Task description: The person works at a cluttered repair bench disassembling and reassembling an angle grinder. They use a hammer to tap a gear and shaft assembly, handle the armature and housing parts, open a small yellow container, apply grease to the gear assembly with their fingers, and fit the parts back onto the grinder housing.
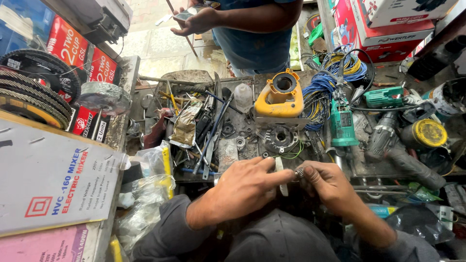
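Just in front of the grey motor plate [280,138] on the table [228,150], the right hand [330,187] pinches a small knurled metal part [300,172]; the left hand [245,187] grips a pale flat strip [280,167] beside it. Steady fingertip pressure, both hands kept close, seems wise.

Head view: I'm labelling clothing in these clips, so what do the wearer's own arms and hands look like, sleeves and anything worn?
Both hands are bare: no gloves, rings or watch show. The left hand comes out of a dark grey long sleeve pushed up to about mid-forearm, its cloth bunched in folds. The right hand has a bare forearm, with the same dark grey sleeve only near the lower frame edge. The fingers look grimy.
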